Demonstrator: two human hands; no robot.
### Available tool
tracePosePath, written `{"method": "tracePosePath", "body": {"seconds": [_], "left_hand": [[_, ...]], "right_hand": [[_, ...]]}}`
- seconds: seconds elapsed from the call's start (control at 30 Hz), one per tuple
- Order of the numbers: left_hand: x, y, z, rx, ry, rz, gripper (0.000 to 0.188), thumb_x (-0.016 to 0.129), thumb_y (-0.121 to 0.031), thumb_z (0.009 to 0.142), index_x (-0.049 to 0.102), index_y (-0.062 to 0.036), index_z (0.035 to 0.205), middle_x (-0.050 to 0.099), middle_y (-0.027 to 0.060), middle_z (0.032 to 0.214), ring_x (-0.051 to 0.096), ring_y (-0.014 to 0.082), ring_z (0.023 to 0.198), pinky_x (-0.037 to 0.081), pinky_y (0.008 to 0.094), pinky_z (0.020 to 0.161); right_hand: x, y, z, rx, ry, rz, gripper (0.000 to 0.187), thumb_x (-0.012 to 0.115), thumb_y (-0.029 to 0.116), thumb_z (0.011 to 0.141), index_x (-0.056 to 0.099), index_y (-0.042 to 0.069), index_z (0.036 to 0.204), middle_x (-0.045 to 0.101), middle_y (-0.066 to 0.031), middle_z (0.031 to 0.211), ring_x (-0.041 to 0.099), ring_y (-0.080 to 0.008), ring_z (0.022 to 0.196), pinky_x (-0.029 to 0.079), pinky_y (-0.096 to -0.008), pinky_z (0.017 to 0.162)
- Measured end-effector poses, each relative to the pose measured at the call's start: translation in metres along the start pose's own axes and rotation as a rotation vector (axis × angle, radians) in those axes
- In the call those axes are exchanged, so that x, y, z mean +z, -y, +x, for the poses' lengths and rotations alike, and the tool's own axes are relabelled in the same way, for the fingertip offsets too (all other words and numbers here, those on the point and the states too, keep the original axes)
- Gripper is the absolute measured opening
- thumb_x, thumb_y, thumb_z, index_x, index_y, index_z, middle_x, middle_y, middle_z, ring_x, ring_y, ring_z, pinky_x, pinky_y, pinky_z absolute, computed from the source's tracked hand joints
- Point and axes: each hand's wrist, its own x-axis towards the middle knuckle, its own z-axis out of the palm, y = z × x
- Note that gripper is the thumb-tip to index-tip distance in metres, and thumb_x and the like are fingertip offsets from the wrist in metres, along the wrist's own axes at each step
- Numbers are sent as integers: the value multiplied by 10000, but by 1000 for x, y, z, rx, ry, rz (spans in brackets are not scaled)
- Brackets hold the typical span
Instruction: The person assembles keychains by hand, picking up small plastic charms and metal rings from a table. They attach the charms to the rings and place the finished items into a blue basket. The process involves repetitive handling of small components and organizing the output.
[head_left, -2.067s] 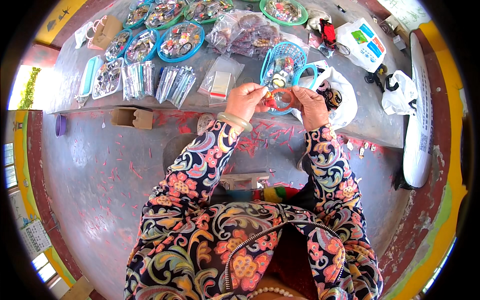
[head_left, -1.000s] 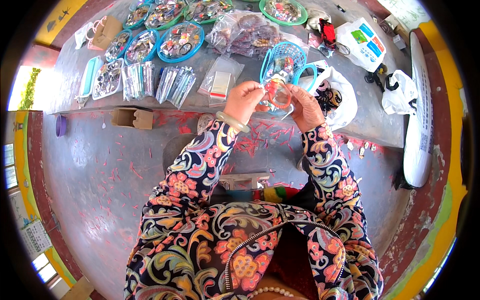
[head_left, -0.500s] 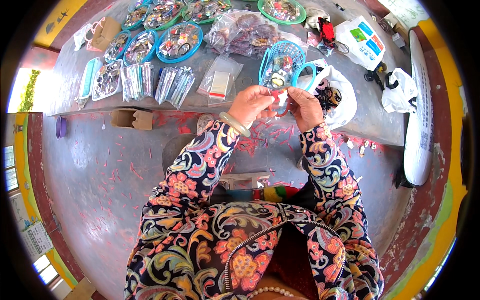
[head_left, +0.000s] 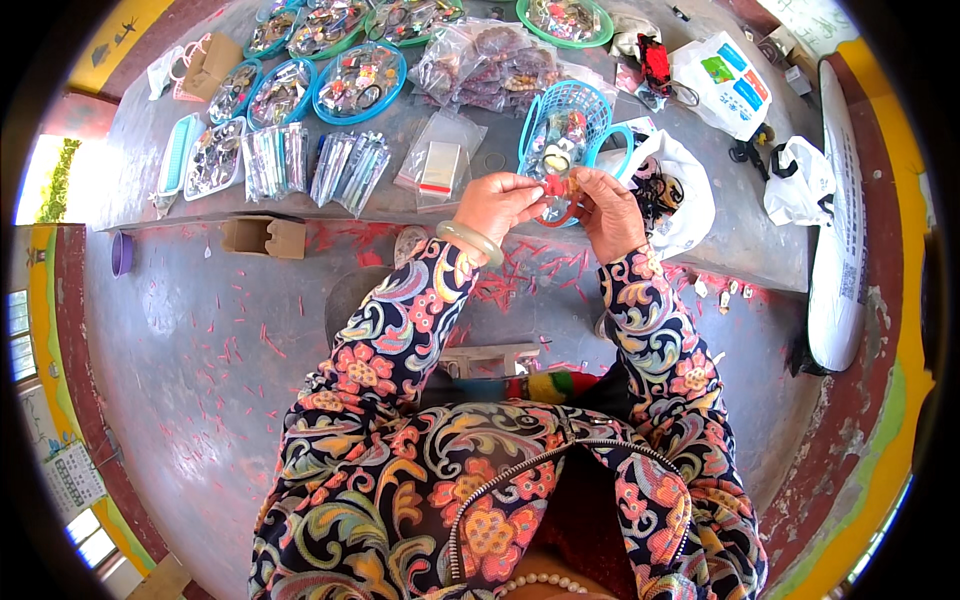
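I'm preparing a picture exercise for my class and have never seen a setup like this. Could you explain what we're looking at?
There is no robot here, just a person's bare hands. A wide fisheye camera on the person's head looks down, so straight edges bend and the flowered sleeves enter from below.

The left hand and right hand meet at their fingertips, pinching a small reddish ring-shaped item; its details are too small to tell.

Just beyond is a blue lattice basket of small trinkets. On the grey table also lie round trays of trinkets, clear packs of pen-like sticks and an open white bag.
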Motion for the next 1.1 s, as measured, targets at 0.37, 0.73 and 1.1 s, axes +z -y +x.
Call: {"method": "tracePosePath", "body": {"seconds": [0.37, 0.73, 1.1], "left_hand": [[1, 2, -2, -32, 44, 180, 186, 563, -51, 820, 566, 77, 955, 600, 123, 932, 601, 175, 851, 497, 259, 776], [4, 0, -6, -51, 75, 234, 217, 612, -74, 792, 585, 46, 971, 620, 89, 886, 589, 122, 810, 475, 230, 722], [2, -6, -5, -51, -6, 184, 157, 612, -107, 798, 601, -5, 917, 628, 55, 846, 545, 62, 634, 432, 182, 575]], "right_hand": [[6, 2, -5, -97, 18, -298, 127, 636, 113, 780, 645, -12, 800, 629, -62, 713, 559, -112, 637, 438, -235, 619], [8, -6, -7, -88, -41, -224, 129, 638, 113, 777, 641, -7, 824, 620, -52, 707, 552, -108, 635, 436, -231, 637], [-12, 4, 5, 105, 115, -90, 228, 620, 256, 796, 622, 56, 905, 611, -5, 784, 572, -111, 695, 446, -248, 640]]}}
